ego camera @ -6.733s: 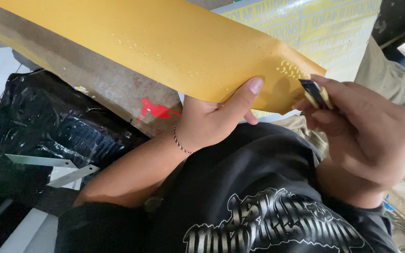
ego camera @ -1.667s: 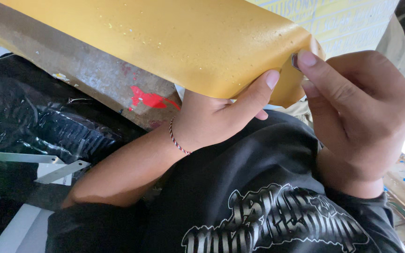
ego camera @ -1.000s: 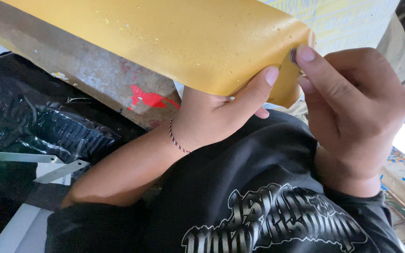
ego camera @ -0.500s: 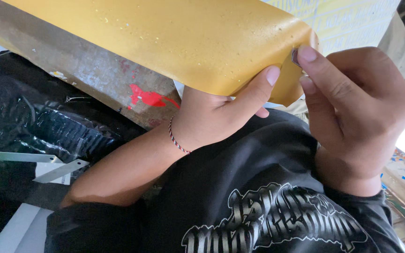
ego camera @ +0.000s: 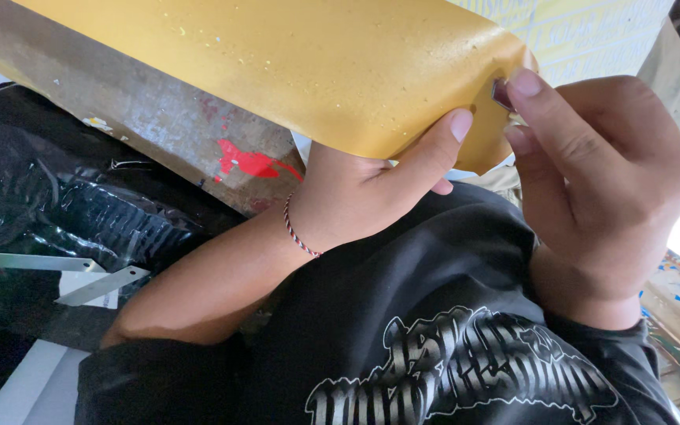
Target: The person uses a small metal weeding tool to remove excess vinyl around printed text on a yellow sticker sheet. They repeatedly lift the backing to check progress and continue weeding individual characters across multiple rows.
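Left hand point(ego camera: 364, 193) grips the stiff mustard-yellow sheet point(ego camera: 293, 63) from beneath, thumb over its edge. Right hand point(ego camera: 600, 181), w/ fingertips pinching a small dark metal piece point(ego camera: 502, 93), has shifted slightly closer to the sheet's corner vs. a sec ago, so corner work continues.

The person wears a black sweatshirt point(ego camera: 403, 315) with a silvery-white gothic-lettered print point(ego camera: 466, 370) across the chest, its sleeves pushed up to the elbow on the left arm and reaching the wrist on the right, and a thin red, white and dark braided bracelet point(ego camera: 299, 232) circles the left wrist.
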